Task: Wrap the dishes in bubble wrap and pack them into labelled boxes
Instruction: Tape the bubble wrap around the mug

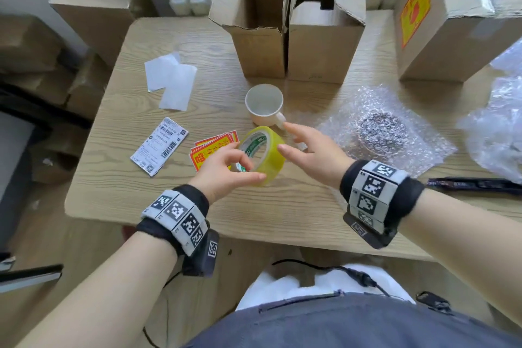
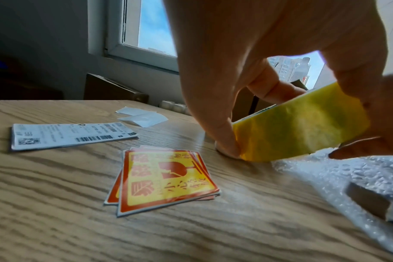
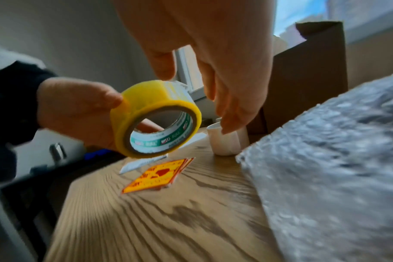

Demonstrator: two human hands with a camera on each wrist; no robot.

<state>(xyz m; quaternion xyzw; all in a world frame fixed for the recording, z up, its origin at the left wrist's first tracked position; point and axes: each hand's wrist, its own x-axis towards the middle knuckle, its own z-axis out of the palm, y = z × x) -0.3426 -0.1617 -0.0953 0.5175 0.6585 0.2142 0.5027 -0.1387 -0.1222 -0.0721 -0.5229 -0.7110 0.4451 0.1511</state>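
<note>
Nearest the viewer, the left hand [image 1: 226, 167] grips a roll of yellow tape [image 1: 261, 155] held just above the desk [image 1: 282, 212], thumb on the outer band and fingers curled into the core, a grip that probably steadies the roll so that its free end can be found. The right hand [image 1: 308, 150] hovers at the roll's far side with fingers extended and relaxed, holding nothing; whether a fingertip touches the tape cannot be told, and the loose end is not visible in any view. Under and left of the roll lies a small stack of red-and-yellow fragile stickers [image 2: 166, 179], with a printed shipping label [image 1: 159, 147] beside it and blank white backing sheets [image 1: 169, 79] farther off, laid within reach presumably for marking the boxes. To the right, a dish under bubble wrap [image 1: 381, 130] rests on the desk, its wrap loose at the edges and apparently not yet taped; the dish's form is obscured by the bubbles. Just beyond the hands stands a white mug [image 1: 265, 106], upright, unwrapped, its handle partly hidden by the right fingers. Farther back, two open cardboard boxes [image 1: 288, 37] stand side by side, interiors mostly unseen. A larger box [image 1: 452, 20] bearing a fragile sticker is cut off at the right edge, as is a heap of spare wrap [image 1: 500, 127].
</note>
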